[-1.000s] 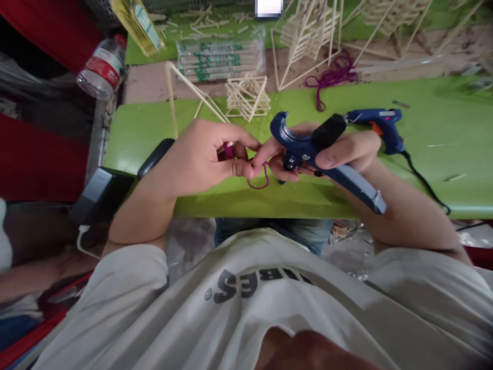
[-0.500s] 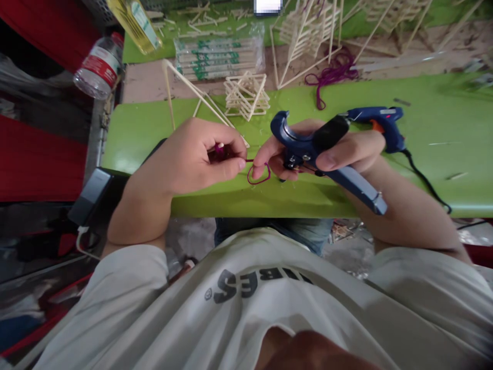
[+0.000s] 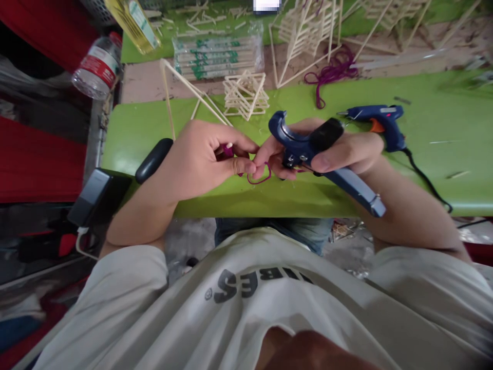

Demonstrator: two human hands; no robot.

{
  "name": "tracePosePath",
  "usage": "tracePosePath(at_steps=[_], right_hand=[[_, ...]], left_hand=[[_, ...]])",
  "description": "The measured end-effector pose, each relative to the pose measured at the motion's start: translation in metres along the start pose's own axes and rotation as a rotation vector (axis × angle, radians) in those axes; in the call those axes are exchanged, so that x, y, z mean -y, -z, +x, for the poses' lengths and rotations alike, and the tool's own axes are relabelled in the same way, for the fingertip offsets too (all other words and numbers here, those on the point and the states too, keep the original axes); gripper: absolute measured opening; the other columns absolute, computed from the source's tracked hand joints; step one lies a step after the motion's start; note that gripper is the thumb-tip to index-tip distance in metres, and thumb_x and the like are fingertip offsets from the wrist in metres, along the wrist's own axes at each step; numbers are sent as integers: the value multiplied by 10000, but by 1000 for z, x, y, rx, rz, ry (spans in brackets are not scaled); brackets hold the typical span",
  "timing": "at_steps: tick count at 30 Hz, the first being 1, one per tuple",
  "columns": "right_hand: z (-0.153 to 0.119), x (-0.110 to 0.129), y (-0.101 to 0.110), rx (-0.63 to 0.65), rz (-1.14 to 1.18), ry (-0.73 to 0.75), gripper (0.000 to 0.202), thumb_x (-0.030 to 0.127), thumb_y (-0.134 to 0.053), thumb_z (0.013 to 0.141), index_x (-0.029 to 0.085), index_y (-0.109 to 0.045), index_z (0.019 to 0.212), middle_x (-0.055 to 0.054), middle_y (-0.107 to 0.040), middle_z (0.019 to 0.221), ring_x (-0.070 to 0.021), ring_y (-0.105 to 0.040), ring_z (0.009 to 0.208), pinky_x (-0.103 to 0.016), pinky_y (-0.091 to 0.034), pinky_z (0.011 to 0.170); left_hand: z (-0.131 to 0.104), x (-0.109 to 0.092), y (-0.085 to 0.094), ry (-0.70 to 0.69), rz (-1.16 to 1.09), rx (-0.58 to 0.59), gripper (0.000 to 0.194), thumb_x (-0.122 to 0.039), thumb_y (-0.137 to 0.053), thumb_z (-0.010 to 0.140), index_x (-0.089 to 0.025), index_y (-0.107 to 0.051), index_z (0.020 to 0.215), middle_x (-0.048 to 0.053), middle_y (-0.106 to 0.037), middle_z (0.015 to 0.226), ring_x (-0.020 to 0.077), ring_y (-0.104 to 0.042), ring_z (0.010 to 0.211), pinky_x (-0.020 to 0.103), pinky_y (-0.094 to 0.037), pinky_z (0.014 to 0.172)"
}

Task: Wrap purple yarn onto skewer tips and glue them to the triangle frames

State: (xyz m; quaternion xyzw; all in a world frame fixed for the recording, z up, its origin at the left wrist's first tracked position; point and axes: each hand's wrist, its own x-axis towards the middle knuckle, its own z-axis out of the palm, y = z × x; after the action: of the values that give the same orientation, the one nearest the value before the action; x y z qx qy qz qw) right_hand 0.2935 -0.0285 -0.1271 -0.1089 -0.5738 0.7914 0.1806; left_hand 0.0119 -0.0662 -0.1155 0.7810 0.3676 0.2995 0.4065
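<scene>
My left hand (image 3: 210,162) is closed, its thumb and fingertips pinching a purple string (image 3: 259,183). More purple string and a pale stick end show inside its curled fingers. A small loop of the string hangs between my two hands. My right hand (image 3: 348,151) is wrapped round a blue pipe cutter (image 3: 295,139) with a hooked jaw and a long blue handle. The fingertips of that hand touch my left fingertips at the string. How the string runs between the fingers is partly hidden.
A blue glue gun (image 3: 379,117) lies to the right, its cord trailing forward. Behind my hands stand stick frames (image 3: 246,95), packed sticks (image 3: 219,56) and a purple string bundle (image 3: 333,69). Bottles (image 3: 98,67) and a power bank (image 3: 96,195) are on the left.
My left hand has shifted slightly right, and its fingertips now meet those of my right hand. The string loop is partly covered. The pipe cutter has barely moved.
</scene>
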Motion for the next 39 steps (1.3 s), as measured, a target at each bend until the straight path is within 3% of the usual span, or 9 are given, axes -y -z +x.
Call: tracePosePath(at_steps=[10,16,19,21,24,28,30,33,39], right_hand=[[-22,8,-21,-574,-184,-67,406,532,-720,976,163,-796,1128,-139,-827,1012,-238,-766,846,-320,-560,645],[-58,-50,-112,-1038,-178,62,380,451,-976,819,279,-665,956,-12,-778,833,-192,-692,608,-314,-513,531],[-78,-97,-146,-972,22,-16,421,399,-1052,738,258,-709,939,-40,-833,933,-208,-766,733,-316,-607,652],[-97,-121,-152,-808,265,-40,603,471,-1058,739,260,-774,1228,-125,-846,1247,-279,-833,1040,-350,-672,815],[-125,-134,-150,-416,544,-77,947,513,-1099,660,286,-725,1500,-189,-790,1448,-233,-841,901,-264,-625,619],[-129,-133,-162,-68,808,-92,797,466,-937,856,427,-655,1600,-143,-702,1622,-241,-877,1002,-246,-633,609],[-118,-139,-173,-21,806,-104,831,542,-918,765,443,-696,1560,-98,-672,1664,-325,-837,1249,-397,-716,906],[-99,-155,-183,33,746,26,963,653,-956,474,518,-784,1412,2,-712,1617,-456,-621,1568,-631,-514,1303],[-70,-135,-162,-157,732,69,592,469,-829,674,295,-818,1240,-119,-872,1226,-378,-824,1219,-635,-310,1419]], left_hand=[[3,-15,9,54,215,-106,162,-390,-792,1030,-248,-816,955,12,-743,763,141,-639,631,313,-458,542],[1,-18,12,36,208,-143,151,-324,-767,1018,-228,-825,918,22,-763,796,140,-639,648,297,-466,555],[0,-15,10,19,191,-143,135,-316,-774,1011,-237,-820,912,17,-755,781,134,-627,633,295,-444,551],[1,-12,8,4,180,-140,129,-317,-777,1008,-239,-815,913,15,-751,772,129,-615,622,295,-431,545],[3,-9,8,3,172,-142,139,-328,-770,1003,-234,-818,912,17,-744,762,122,-582,610,287,-432,532],[6,-11,10,13,166,-144,142,-347,-775,985,-239,-818,905,16,-743,759,115,-552,602,283,-437,530],[7,-12,11,3,159,-150,141,-350,-783,973,-243,-806,883,12,-736,747,116,-551,593,289,-434,525],[7,-12,10,1,153,-151,150,-377,-792,970,-260,-793,877,1,-720,734,122,-557,587,306,-436,522],[4,-11,7,-52,159,-151,156,-342,-773,1030,-234,-788,919,-17,-715,753,96,-551,601,300,-409,533]])
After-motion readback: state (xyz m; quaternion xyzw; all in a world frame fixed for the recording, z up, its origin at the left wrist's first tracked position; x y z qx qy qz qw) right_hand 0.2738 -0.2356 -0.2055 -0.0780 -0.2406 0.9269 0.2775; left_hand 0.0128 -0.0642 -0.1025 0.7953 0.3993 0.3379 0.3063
